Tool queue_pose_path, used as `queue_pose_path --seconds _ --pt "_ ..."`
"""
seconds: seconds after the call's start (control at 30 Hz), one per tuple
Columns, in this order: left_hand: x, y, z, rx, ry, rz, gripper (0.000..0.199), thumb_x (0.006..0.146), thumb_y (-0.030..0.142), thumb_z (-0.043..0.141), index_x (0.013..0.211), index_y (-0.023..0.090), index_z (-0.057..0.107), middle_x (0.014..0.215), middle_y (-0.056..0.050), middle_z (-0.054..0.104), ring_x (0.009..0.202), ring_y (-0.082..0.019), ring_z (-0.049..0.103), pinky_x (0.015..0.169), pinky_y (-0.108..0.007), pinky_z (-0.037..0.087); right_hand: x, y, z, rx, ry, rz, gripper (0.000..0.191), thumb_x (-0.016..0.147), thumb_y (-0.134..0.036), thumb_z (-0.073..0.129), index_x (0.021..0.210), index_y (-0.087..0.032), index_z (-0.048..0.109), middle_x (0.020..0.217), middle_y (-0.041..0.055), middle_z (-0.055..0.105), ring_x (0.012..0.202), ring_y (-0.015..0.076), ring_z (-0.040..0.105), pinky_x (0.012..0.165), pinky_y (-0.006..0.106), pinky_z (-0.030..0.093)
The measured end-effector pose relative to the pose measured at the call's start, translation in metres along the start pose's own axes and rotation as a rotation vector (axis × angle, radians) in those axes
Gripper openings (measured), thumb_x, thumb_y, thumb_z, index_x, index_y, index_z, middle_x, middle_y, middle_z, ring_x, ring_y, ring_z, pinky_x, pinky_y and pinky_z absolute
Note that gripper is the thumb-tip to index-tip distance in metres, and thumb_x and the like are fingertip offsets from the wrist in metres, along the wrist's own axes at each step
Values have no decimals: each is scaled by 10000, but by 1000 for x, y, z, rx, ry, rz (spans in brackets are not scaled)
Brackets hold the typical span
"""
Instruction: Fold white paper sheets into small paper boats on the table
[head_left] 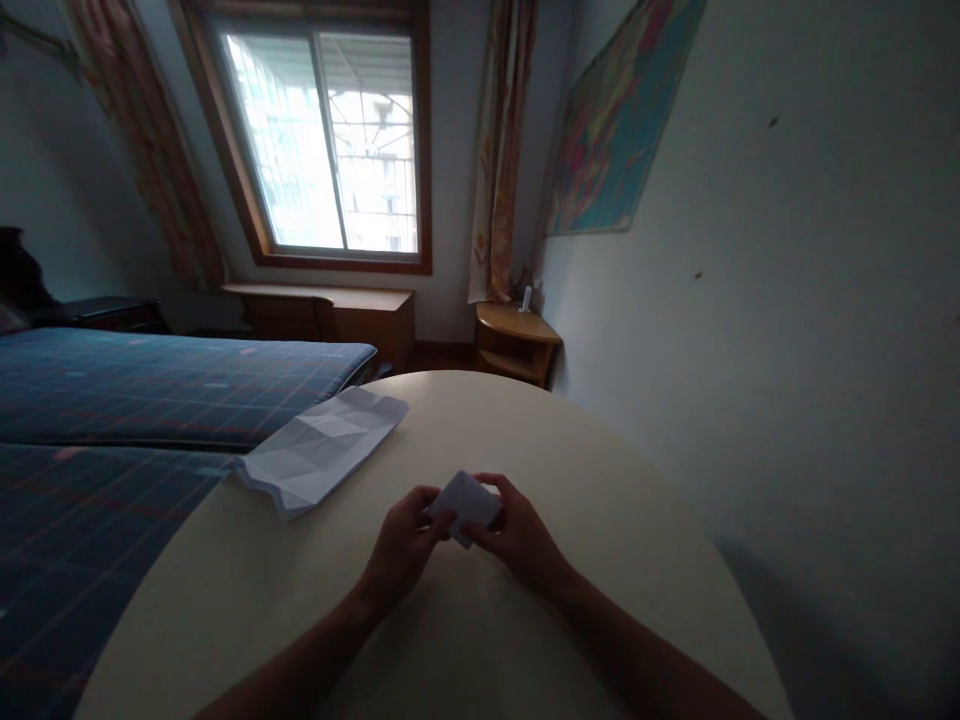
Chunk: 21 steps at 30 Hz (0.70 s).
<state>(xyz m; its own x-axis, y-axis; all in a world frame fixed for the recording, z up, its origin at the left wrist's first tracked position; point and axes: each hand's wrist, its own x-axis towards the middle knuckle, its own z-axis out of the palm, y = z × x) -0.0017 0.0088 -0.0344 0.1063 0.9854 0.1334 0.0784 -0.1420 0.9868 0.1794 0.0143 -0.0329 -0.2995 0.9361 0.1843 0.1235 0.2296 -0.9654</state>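
Observation:
A small piece of folded white paper [465, 500], roughly diamond-shaped with one corner pointing away from me, is held over the round table [600, 470]. My left hand [405, 535] grips its left side, thumb on top and fingers curled beneath. On the right side, my right hand [521, 530] pinches it in the same way, with its thumb near the lower corner. Parts of the paper's side edges are covered by my fingers. To the left on the tabletop lies a stack of creased white paper sheets [330, 445].
A bed with a blue plaid mattress [187, 385] adjoins the table's left side. The white wall [795, 400] runs along the right. Beyond the table stand a small corner shelf [517, 322] and a low wooden desk [375, 310] under the window [330, 140].

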Motion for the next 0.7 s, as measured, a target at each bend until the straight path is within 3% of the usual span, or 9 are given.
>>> queue_pose_path --seconds 0.2,0.37,0.53,0.7 --pt "0 0 -1 -20 -68 -42 331 704 355 734 905 126 605 773 -34 671 658 -165 661 596 -263 514 1 3 1 94 23 25 617 714 -360 799 1208 -187 473 848 30 688 687 168 660 608 272 520" --pt "1 3 0 -105 43 -98 367 683 389 756 886 126 600 820 -47 688 690 -183 679 635 -291 543 3 11 3 215 39 33 544 724 -348 791 1139 -189 477 899 45 701 800 198 694 746 336 548" --pt "0 5 3 -152 88 -121 395 666 417 774 855 129 581 833 -51 689 719 -192 686 671 -308 559 3 8 1 152 58 69 478 703 -326 805 1058 -182 521 789 1 667 719 167 668 680 297 527" --pt "-2 6 3 -205 44 -155 521 619 411 820 977 138 556 859 -63 707 716 -185 686 653 -284 544 3 5 4 251 24 75 518 674 -298 824 1071 -180 513 847 23 682 705 167 680 652 287 519"
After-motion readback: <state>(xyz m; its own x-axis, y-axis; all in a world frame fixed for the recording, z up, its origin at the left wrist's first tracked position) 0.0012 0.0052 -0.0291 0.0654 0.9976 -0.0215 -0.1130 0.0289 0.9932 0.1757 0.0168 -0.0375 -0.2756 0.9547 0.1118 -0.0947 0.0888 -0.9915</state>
